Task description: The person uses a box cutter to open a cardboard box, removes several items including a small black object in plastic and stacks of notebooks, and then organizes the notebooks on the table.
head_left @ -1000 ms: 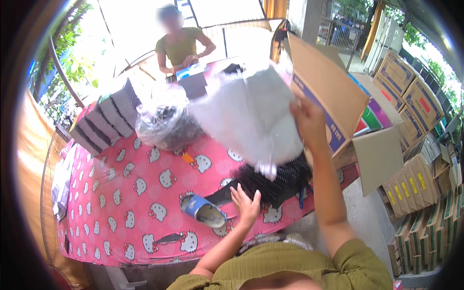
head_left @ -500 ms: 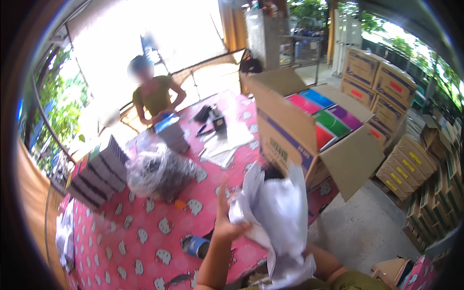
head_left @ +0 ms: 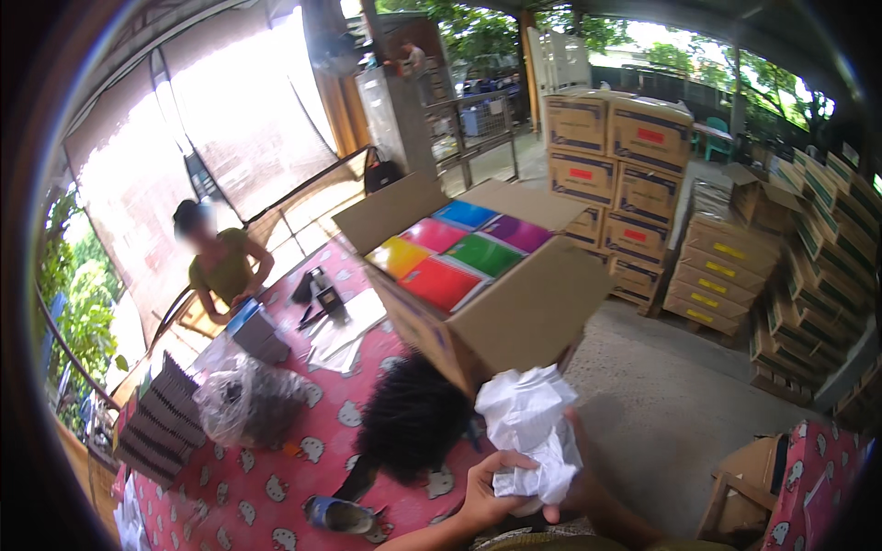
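Crumpled white paper (head_left: 528, 413) is squeezed into a wad between my two hands at the lower middle. My left hand (head_left: 501, 487) grips its lower left side, thumb across the front. My right hand (head_left: 577, 450) holds the right side, partly hidden behind the wad. Just beyond it stands an open carton (head_left: 524, 321) packed with notebooks (head_left: 446, 280) in several bright colours. Left of the wad, a black bristly heap (head_left: 413, 418) rests on the pink patterned tablecloth (head_left: 276, 496), near a small blue-and-white cylindrical thing (head_left: 338, 514).
Stacked spiral-bound notebooks (head_left: 156, 422) and a clear plastic bag (head_left: 248, 399) occupy the table's left. Across the table, a person (head_left: 225, 262) is beside a blue-topped stack (head_left: 257, 332). Taped cartons (head_left: 620, 174) and wrapped bundles (head_left: 721, 262) stand on the concrete floor at right.
The white paper, spread loosely before, is now crushed smaller and lower, with both hands closed on it. The black heap has come into view. The whole view has swung right.
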{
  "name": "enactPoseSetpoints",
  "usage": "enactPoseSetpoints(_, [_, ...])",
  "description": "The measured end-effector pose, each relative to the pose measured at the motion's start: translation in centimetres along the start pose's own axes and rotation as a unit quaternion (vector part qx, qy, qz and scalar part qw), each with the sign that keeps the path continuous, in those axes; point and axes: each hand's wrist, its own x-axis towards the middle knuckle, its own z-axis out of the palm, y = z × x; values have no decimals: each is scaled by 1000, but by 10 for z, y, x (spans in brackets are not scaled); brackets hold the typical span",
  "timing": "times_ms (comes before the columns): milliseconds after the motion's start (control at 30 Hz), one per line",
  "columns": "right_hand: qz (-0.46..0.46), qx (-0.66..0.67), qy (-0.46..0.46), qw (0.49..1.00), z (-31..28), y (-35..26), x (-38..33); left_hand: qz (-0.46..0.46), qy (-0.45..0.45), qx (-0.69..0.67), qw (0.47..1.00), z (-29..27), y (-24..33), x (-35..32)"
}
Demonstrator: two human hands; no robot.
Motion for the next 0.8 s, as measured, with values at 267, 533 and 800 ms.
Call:
enactPoseSetpoints(267, [76, -25, 312, 947, -189, -55, -40, -186, -215, -65, 957, 174, -117, 98])
enactPoseSetpoints(533, [52, -284, 338, 896, -354, -91, -82, 21, -183, 77, 980, 300, -145, 175])
enactPoseSetpoints(800, [108, -137, 285, 943, -407, -15, -35, -159, -388, -142, 896, 332, -194, 243])
